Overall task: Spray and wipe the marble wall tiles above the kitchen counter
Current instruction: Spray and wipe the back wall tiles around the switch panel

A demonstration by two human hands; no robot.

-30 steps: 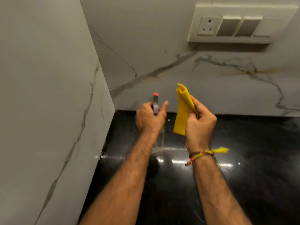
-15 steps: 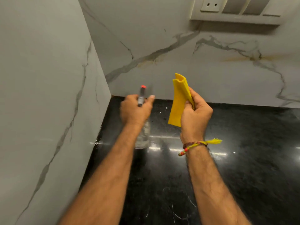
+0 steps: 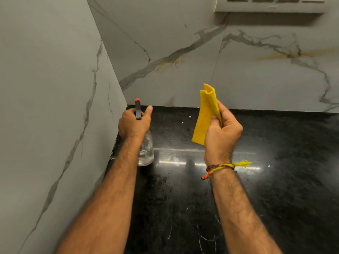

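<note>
My left hand (image 3: 134,124) grips the head of a clear spray bottle (image 3: 146,151) whose grey nozzle with a red tip points at the back wall; the bottle's base is at or just above the black counter near the left corner. My right hand (image 3: 222,136) is shut on a folded yellow cloth (image 3: 206,116), held upright in front of the back wall. The marble wall tiles (image 3: 183,43) are pale grey with dark veins and some brownish streaks; a second tiled wall (image 3: 45,107) runs along the left side.
A glossy black stone counter (image 3: 275,180) fills the lower right, with light glare across its middle. A white switch and socket plate (image 3: 269,6) is mounted on the back wall at the top right. A thread bracelet circles my right wrist.
The view has tilted down, so the socket plate has slid to the top edge. My left hand has moved left and lower with the bottle toward the corner. The cloth stays upright in my right hand.
</note>
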